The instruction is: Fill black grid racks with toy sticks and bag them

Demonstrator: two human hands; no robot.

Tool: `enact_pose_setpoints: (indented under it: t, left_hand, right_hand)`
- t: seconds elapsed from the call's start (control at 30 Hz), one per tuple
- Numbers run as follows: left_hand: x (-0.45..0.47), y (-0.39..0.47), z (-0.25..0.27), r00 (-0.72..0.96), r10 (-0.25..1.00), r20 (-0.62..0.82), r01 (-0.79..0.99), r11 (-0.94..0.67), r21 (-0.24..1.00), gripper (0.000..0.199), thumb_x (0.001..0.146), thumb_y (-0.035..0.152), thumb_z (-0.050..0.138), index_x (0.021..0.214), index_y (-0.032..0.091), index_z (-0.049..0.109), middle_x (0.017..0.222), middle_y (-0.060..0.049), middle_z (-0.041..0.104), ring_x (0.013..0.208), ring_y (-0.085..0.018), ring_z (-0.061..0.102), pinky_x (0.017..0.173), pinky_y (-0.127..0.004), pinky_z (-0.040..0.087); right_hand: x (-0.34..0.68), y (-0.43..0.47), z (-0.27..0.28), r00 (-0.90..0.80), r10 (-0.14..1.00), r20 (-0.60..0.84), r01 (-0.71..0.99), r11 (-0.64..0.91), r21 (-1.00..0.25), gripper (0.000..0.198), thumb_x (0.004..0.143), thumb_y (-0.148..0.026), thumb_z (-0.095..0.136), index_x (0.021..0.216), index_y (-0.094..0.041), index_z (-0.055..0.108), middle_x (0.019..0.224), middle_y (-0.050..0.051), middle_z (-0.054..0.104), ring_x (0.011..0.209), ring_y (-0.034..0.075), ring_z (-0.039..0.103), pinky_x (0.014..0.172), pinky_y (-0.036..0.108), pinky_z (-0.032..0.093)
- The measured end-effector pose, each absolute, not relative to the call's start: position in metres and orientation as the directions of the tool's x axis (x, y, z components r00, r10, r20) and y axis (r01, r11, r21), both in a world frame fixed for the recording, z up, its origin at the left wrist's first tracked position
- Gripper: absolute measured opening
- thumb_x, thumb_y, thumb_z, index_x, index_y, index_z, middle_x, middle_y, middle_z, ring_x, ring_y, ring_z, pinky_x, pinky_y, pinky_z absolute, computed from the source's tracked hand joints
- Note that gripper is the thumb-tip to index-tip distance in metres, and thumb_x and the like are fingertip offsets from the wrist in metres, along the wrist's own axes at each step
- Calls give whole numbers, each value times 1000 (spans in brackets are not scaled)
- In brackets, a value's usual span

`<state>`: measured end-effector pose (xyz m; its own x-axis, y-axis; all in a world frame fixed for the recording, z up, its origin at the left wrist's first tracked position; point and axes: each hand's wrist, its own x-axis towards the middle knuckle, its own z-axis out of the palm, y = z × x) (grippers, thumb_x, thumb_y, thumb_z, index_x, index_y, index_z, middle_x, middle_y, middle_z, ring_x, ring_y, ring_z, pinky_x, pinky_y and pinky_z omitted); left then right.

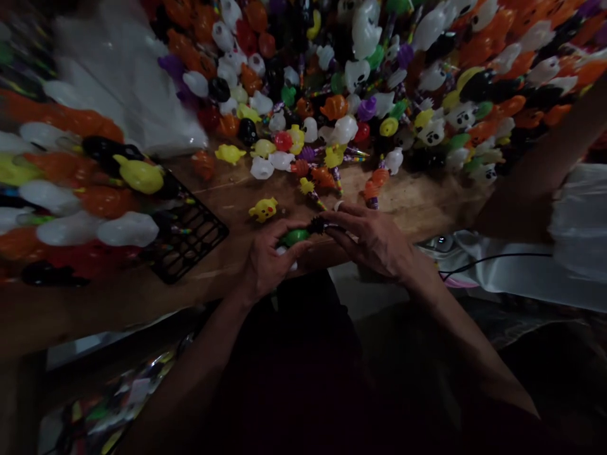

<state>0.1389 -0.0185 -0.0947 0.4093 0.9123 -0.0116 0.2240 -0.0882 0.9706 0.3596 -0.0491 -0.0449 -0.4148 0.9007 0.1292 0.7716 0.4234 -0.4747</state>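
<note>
My left hand [258, 262] is closed around a small glossy green plastic figure [294, 237]. A white piece [286, 253] shows below it, partly covered by the fingers. Just to the right, my right hand [377, 240] pinches a thin stick with a dark spiky piece [316, 225] at its end, close against the green figure. Most of that stick is hidden by the fingers. On the wooden table [213, 189] beyond the left hand lies a yellow figure [263, 210]. Patterned sticks with a yellow spiky piece [306, 185] and an orange piece [375, 183] lie beyond the right hand.
A large heap of plastic figures [345, 129] covers the far side. At left, a black grid tray [202, 243] holds rows of figures, with a white plastic bag [133, 82] behind. Another person's arm [535, 170] rests at right, near clear plastic and a black cable [497, 255].
</note>
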Motion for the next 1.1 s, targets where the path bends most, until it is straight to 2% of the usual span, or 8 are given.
enact_pose_setpoints:
  t: [0.07, 0.2, 0.4, 0.5, 0.67, 0.83, 0.93, 1.1]
  left_hand:
    - [139, -19, -95, 428, 904, 5, 222, -110, 969, 27, 85, 41, 73, 105, 23, 74, 104, -4, 76, 96, -22, 69, 89, -33, 53]
    - [135, -16, -99, 457, 890, 5, 233, -125, 964, 32, 82, 42, 77, 106, 22, 70, 100, -3, 74, 89, -20, 67, 81, -30, 52]
    - [128, -7, -109, 573, 817, 67, 189, -211, 959, 35, 81, 50, 79, 98, 20, 70, 91, -2, 70, 83, -18, 64, 75, -28, 50]
    - [130, -6, -108, 590, 806, 50, 214, -216, 953, 39, 81, 53, 78, 99, 20, 70, 89, -3, 70, 81, -18, 64, 73, -28, 49]
    - [138, -6, -99, 595, 803, 7, 257, -199, 946, 32, 76, 44, 81, 92, 19, 70, 87, -2, 70, 79, -19, 63, 75, -30, 49]
    - [139, -6, -96, 585, 810, -31, 281, -167, 945, 31, 73, 38, 83, 92, 18, 70, 85, -2, 68, 80, -19, 63, 77, -31, 50]
    - [139, -7, -96, 605, 795, -36, 283, -172, 944, 29, 73, 35, 83, 93, 18, 70, 86, -2, 69, 81, -19, 65, 80, -32, 50]
    - [141, -9, -98, 702, 712, -18, 291, -263, 920, 26, 77, 35, 82, 93, 20, 68, 90, -2, 70, 85, -20, 68, 87, -35, 52]
  right_hand:
    - [360, -51, -44, -434, 893, 119, 774, 438, -458, 28, 105, -28, 47, 122, -16, 67, 99, 9, 66, 80, 17, 60, 63, 27, 38]
    - [360, -56, -45, -472, 876, 97, 791, 470, -391, 29, 105, -28, 46, 122, -16, 66, 97, 8, 65, 80, 17, 58, 63, 28, 37]
    - [357, -64, -66, -508, 856, 96, 807, 512, -295, 32, 101, -18, 43, 128, -18, 61, 97, 8, 64, 86, 20, 57, 70, 30, 40]
    - [358, -68, -77, -535, 836, 121, 793, 546, -269, 35, 98, -14, 40, 126, -17, 61, 93, 8, 63, 86, 21, 56, 72, 32, 41]
    - [357, -73, -79, -500, 862, 81, 834, 505, -224, 30, 98, -15, 41, 116, -18, 64, 88, 8, 61, 83, 22, 54, 70, 34, 38]
    - [350, -73, -76, -477, 879, -11, 822, 442, -358, 26, 97, -14, 40, 106, -18, 63, 89, 8, 60, 77, 20, 52, 65, 34, 36]
    - [348, -71, -77, -439, 898, -39, 800, 370, -473, 21, 98, -21, 41, 100, -19, 62, 86, 6, 61, 70, 18, 52, 62, 33, 33]
    - [353, -66, -76, -435, 895, -98, 731, 288, -618, 25, 101, -31, 45, 87, -21, 63, 75, 3, 62, 64, 16, 52, 63, 33, 35]
